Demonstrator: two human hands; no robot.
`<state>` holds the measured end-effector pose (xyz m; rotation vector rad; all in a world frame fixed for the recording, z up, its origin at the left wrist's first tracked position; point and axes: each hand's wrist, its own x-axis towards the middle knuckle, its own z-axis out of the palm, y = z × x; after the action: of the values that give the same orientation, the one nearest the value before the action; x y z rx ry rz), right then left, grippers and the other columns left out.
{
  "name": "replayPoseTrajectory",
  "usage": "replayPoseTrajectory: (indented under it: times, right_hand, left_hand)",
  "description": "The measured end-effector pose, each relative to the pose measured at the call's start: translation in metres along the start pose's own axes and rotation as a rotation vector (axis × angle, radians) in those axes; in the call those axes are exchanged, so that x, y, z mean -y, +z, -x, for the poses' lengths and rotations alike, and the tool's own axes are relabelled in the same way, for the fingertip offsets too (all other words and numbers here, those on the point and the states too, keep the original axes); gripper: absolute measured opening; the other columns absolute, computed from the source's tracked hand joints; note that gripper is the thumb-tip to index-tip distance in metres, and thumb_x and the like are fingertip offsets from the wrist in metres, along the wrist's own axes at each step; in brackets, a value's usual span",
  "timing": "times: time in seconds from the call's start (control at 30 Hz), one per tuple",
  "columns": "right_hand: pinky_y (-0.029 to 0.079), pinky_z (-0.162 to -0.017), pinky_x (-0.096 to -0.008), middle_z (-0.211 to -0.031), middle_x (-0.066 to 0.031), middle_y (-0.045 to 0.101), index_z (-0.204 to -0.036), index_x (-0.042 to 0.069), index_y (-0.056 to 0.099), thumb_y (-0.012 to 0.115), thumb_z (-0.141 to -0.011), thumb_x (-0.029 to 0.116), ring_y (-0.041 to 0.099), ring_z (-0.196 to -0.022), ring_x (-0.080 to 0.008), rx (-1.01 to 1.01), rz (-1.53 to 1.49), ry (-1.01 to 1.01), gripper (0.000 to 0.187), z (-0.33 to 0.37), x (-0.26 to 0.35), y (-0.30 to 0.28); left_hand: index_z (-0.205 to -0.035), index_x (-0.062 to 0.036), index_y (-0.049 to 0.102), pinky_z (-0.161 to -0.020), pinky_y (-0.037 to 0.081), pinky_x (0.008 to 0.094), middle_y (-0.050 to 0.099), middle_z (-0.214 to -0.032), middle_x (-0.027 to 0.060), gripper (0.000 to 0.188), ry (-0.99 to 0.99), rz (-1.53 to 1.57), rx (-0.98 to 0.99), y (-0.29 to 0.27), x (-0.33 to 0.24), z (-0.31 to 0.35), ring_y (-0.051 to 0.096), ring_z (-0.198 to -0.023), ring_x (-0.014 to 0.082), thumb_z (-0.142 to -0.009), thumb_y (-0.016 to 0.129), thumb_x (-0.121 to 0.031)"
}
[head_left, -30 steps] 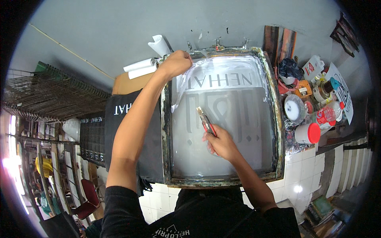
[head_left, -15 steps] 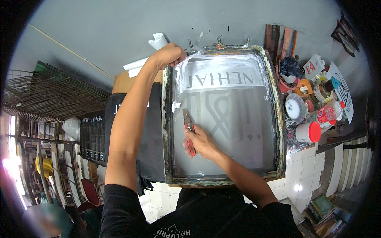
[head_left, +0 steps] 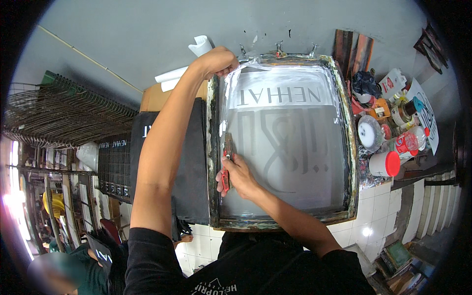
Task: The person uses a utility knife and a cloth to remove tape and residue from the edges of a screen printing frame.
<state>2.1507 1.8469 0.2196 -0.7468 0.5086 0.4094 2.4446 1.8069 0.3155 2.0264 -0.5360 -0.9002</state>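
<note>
A screen-printing frame [head_left: 213,196] with a paint-crusted wooden border lies in front of me. Its grey mesh [head_left: 295,196] carries mirrored lettering and a large curved design, with whitish tape [head_left: 330,81] along the inner edges. At the far left corner my left hand [head_left: 216,62] is closed on a loose strip of clear tape [head_left: 251,64], its fingertips partly hidden. Over the left side of the mesh, my right hand [head_left: 238,178] grips a red utility knife [head_left: 225,180], blade end pointing away from me. Whether the blade touches the mesh I cannot tell.
Black printed cloth [head_left: 189,162] lies left of the frame, with white paper rolls [head_left: 172,78] behind it. Jars and bottles, including a red-lidded tub [head_left: 384,163], crowd the right side. A wire rack [head_left: 64,115] stands far left. Another person [head_left: 88,270] is at lower left.
My right hand and the knife have shifted slightly left, toward the frame's left edge. My left hand stays at the far left corner. The person at lower left has come further into view with black cloth.
</note>
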Motion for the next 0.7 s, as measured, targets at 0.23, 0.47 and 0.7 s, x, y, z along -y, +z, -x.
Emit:
replayPoseTrajectory:
  times: [0.23,0.47,0.7]
  right_hand:
    - [0.051,-0.036,-0.0369,-0.079,-0.0171,0.062,-0.124,0.006,0.035,0.039,-0.108,0.032,0.065,-0.052,-0.0267,0.036,-0.014,0.008,0.031,-0.003,-0.002,0.012]
    - [0.049,-0.034,-0.0367,-0.074,-0.0161,0.061,-0.117,0.006,0.037,0.041,-0.107,0.032,0.064,-0.050,-0.0267,-0.001,-0.016,0.003,0.028,-0.006,-0.001,0.025]
    - [0.044,-0.030,-0.0363,-0.070,-0.0149,0.061,-0.108,0.008,0.037,0.041,-0.106,0.031,0.063,-0.047,-0.0268,0.021,-0.078,0.036,0.024,0.004,-0.003,0.031]
  left_hand:
    - [-0.060,-0.0005,0.053,-0.045,0.029,0.0321,0.047,-0.057,0.0057,0.012,0.029,0.028,-0.004,-0.003,0.005,0.001,0.042,-0.050,0.0142,-0.072,0.056,0.001]
    - [-0.083,0.0022,0.063,-0.052,0.033,0.0282,0.051,-0.068,0.0031,0.012,-0.012,-0.042,0.050,-0.012,0.009,-0.002,0.044,-0.058,0.0114,-0.075,0.055,-0.002]
    - [-0.085,0.0034,0.064,-0.052,0.034,0.0286,0.055,-0.070,0.0052,0.013,0.016,-0.049,0.039,-0.011,0.008,0.000,0.046,-0.059,0.0125,-0.077,0.056,-0.002]
